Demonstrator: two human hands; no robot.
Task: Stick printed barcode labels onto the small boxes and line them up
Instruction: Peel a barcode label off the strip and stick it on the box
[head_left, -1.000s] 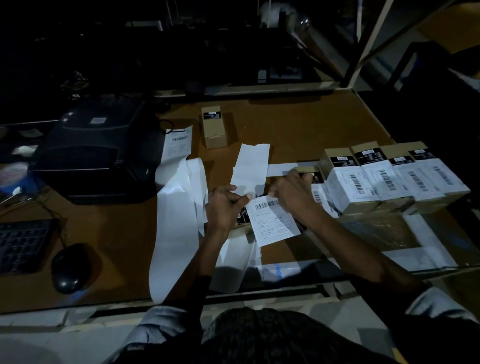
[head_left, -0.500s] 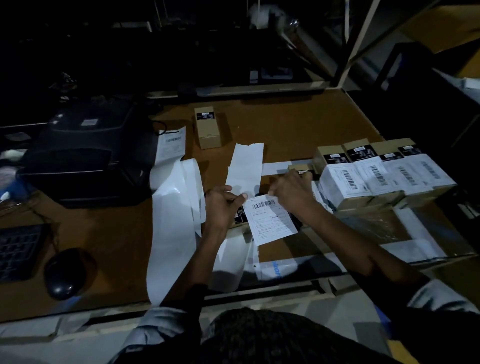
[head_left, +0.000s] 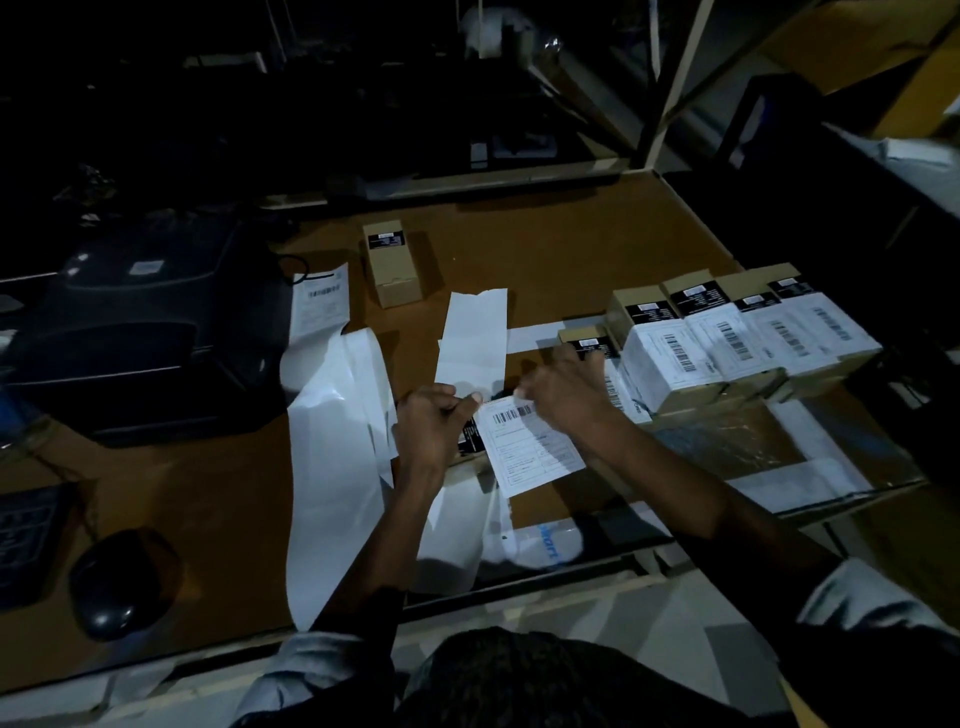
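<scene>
1. Over the last second little has shifted on the desk. The printed label (head_left: 530, 447) has stayed stretched between both hands, and the pale backing strip (head_left: 472, 343) just beyond the left hand (head_left: 434, 428) lies much where it did. I take that to mean the label is already peeled and is being squared up over a box, not yet pressed flat.

2. The left hand is curled, thumb and forefinger pinching the label's near-left top corner. A dark-ended small box (head_left: 470, 436) peeks out just beside and under it, mostly hidden by the label.

3. The right hand (head_left: 563, 392) is also curled, fingertips nipping the label's top edge by the barcode.

4. Just beyond the right hand's knuckles sits another small box (head_left: 587, 338). Further out on that side the row of labelled boxes (head_left: 748, 338) stands shoulder to shoulder.

5. Well beyond the left hand, one unlabelled box (head_left: 392, 267) waits alone, with the label printer (head_left: 145, 322) far out on that hand's outer side.
</scene>
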